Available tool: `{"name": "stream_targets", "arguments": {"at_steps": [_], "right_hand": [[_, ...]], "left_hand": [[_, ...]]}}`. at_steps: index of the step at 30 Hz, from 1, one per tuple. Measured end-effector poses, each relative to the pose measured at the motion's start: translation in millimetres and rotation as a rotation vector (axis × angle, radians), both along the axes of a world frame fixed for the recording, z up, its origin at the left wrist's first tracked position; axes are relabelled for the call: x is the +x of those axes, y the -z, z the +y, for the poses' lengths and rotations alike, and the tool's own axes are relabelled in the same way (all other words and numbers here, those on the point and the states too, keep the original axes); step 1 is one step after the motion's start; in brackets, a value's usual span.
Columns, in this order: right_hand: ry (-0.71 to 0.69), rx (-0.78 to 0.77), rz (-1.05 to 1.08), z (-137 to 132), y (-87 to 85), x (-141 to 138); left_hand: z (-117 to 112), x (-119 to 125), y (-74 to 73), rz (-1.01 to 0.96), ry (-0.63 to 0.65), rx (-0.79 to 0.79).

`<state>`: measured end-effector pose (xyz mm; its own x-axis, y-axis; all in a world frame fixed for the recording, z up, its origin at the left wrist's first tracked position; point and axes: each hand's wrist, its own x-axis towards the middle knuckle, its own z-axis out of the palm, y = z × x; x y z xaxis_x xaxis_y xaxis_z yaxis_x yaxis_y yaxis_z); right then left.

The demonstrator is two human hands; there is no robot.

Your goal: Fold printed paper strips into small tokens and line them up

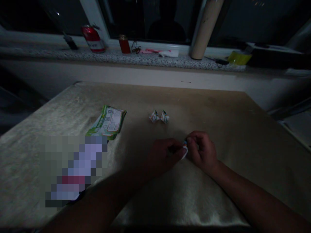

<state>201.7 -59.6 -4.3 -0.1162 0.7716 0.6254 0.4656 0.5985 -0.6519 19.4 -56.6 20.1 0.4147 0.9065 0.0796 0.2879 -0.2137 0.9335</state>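
Observation:
My left hand and my right hand meet over the middle of the table, both pinching a small white folded paper piece between their fingertips. Two small folded paper shapes lie side by side on the table a short way beyond my hands. A green and white printed leaflet stack lies to the left of them. The light is dim and the paper piece's details are hard to make out.
A blurred patch covers something on the table's near left. Behind the table runs a speckled window sill with a red can, a small red jar, a rolled tube and a yellow item.

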Motion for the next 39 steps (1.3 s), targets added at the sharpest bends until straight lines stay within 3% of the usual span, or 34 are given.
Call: {"name": "stream_targets", "arguments": {"at_steps": [5,9,15,26,39], "right_hand": [[-0.068,-0.217,0.184,3,-4.5,7],[-0.190,-0.299,0.123,7,-10.3,11],[-0.265,-0.370,0.111,7,-15.3,6],[-0.314,-0.456,0.187,8,-8.0,10],[-0.319,-0.462,0.244,7,-12.8,9]], "left_hand": [[4,-4,5.1,-0.142,-0.054,-0.086],[7,-6,9.3,-0.232,-0.116,-0.120],[6,-5,7.8,-0.178,-0.111,-0.092],[6,-6,4.3,-0.136,-0.104,-0.116],[7,-4,4.9,-0.176,-0.106,-0.142]]}}
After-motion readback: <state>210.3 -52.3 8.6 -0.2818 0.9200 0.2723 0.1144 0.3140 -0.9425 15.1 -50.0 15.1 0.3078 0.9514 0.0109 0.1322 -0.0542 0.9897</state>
